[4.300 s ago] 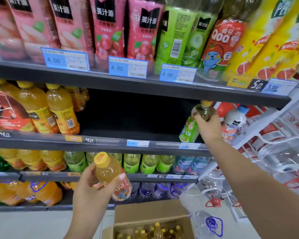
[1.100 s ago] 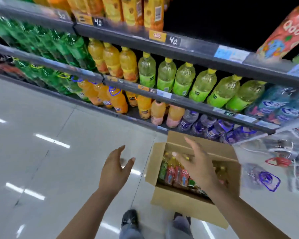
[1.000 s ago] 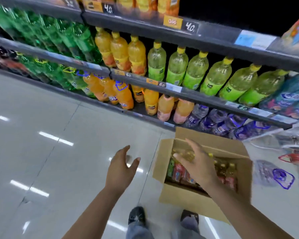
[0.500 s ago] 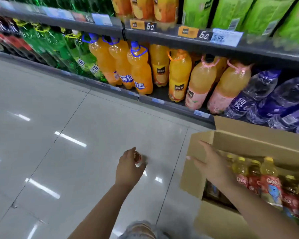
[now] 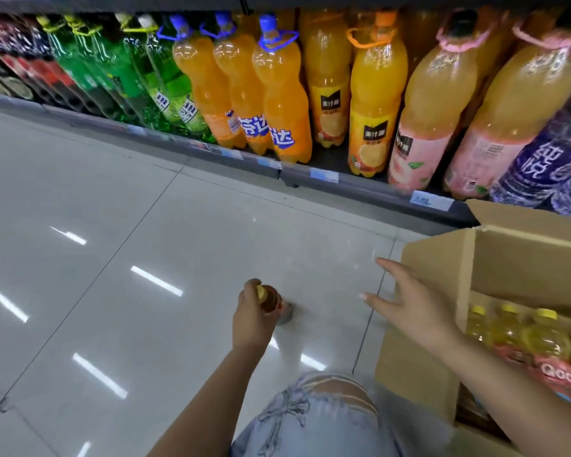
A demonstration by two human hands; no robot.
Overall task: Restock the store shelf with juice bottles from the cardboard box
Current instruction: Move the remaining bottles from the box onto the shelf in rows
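Here, your left hand (image 5: pixel 252 316) is curling its fingers (image 5: pixel 248 289) closed around a small yellow-capped amber juice bottle (image 5: pixel 271 300) low over the glossy white tiled floor (image 5: pixel 112 242); its base is blurring out. Your right hand (image 5: pixel 412 305) is spreading its fingers (image 5: pixel 374 301) wide, holding nothing, beside the open brown cardboard box (image 5: pixel 442 268), whose right side is being cut off.

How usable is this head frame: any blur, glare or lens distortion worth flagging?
Head view: motion blur softens the shelf bottles and price tags; ceiling lights glare as white streaks on the glossy floor; wide-angle distortion fans the bottles outward. The left hand with its small bottle, the right hand and the cardboard box stay readable.
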